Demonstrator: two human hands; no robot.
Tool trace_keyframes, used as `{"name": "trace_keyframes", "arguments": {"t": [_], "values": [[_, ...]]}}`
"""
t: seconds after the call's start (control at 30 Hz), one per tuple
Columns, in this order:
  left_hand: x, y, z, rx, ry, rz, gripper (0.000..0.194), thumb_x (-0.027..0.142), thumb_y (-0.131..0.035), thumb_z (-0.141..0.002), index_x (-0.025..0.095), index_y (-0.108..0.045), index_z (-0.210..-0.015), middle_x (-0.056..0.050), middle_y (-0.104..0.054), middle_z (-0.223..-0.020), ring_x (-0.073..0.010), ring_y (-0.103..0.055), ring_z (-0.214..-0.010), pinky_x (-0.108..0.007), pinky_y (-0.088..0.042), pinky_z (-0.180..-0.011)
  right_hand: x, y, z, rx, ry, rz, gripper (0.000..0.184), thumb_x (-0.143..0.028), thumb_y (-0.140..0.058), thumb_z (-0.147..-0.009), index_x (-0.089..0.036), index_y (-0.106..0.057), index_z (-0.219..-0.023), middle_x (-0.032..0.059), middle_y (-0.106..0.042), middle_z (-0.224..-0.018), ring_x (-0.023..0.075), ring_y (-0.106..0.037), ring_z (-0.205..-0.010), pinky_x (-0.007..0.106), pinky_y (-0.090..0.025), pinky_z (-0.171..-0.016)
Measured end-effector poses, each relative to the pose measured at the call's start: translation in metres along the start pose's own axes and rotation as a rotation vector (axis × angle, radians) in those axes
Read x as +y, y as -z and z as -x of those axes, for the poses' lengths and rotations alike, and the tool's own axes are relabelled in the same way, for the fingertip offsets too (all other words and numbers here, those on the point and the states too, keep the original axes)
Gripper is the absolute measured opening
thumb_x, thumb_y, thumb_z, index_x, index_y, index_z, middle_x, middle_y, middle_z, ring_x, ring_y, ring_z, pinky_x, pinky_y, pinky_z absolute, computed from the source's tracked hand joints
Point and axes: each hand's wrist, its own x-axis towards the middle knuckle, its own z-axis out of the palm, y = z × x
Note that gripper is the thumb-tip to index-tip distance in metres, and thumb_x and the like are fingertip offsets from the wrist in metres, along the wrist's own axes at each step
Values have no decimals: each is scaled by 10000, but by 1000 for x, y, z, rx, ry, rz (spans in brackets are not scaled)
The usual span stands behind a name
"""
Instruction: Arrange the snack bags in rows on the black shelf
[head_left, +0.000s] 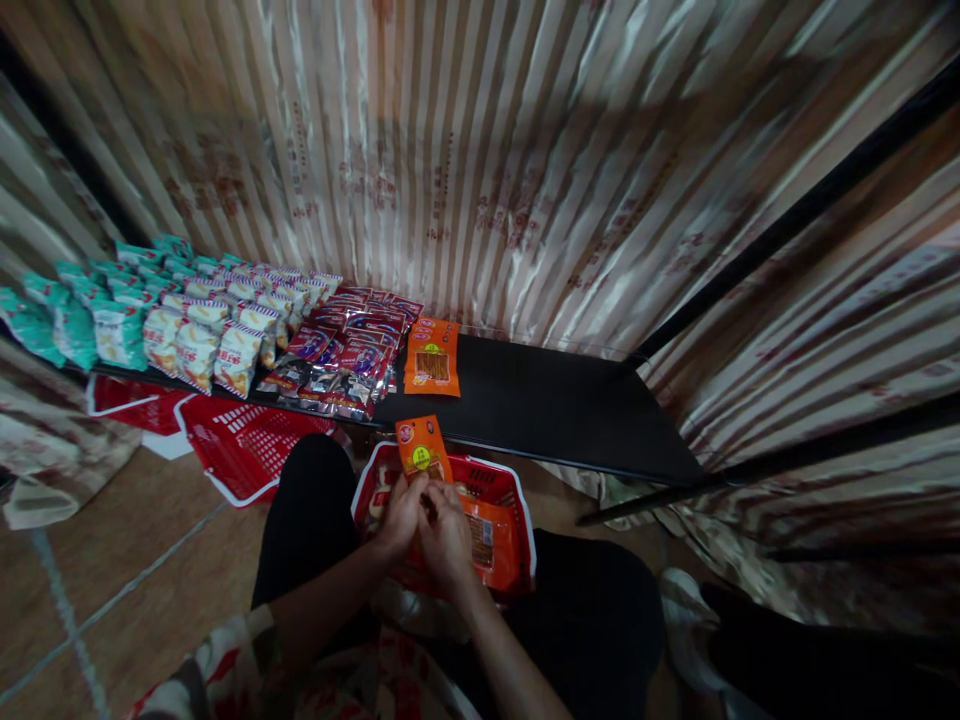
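Note:
An orange snack packet with a yellow-green spot stands upright between my hands, over a red shopping basket with a white rim. My left hand is closed on its lower left side. My right hand is closed on the lower right side, close against the left. The hands cover the packet's bottom part. More orange packets lie inside the basket, to the right of my right hand. On the black shelf ahead, another orange snack packet lies face up.
Left along the shelf are dark red packets, white snack bags and teal bags. Red baskets sit below. Striped curtain hangs behind, with black poles at right. A person's shoe is at lower right.

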Motion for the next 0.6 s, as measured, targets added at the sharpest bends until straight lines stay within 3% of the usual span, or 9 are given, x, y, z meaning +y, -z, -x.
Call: {"name": "trace_keyframes", "arguments": {"t": [0.2,0.3,0.4,0.5,0.6], "values": [[4,13,-13,-20,19,-59,247,324,-482,-795,129,-601,-889,-107,-690,-935,-223,-645,-904,-328,-485,-842,4,12,-6,-78,93,-140,172,-254,-540,-795,-237,-654,-923,62,-619,-1053,196,-574,-1001,346,-452,-917],[10,18,-18,-69,48,-14,282,383,-548,-759,146,-611,-899,-90,-696,-904,-237,-650,-888,-348,-497,-808,10,25,-14,91,24,-138,245,-364,-478,-852,-221,-634,-974,84,-627,-1057,212,-564,-1024,378,-428,-943],[21,19,-21,-150,76,149,373,425,-632,-689,149,-605,-939,-78,-698,-870,-243,-661,-833,-362,-505,-766,19,35,-29,261,-120,-122,370,-451,-499,-821,-191,-596,-1066,123,-612,-1115,248,-554,-1055,409,-422,-941],[37,19,-25,-260,92,265,437,423,-716,-601,131,-618,-911,-73,-696,-813,-245,-664,-784,-365,-501,-749,23,39,-47,148,-237,-307,458,-509,-505,-799,-175,-559,-1106,112,-652,-1040,239,-612,-940,374,-480,-836],[53,18,-36,-325,102,264,432,407,-750,-565,117,-635,-864,-72,-692,-778,-235,-660,-747,-355,-494,-737,20,38,-66,10,-244,-487,417,-530,-515,-788,-175,-583,-997,76,-683,-920,214,-632,-812,319,-499,-721]]}}
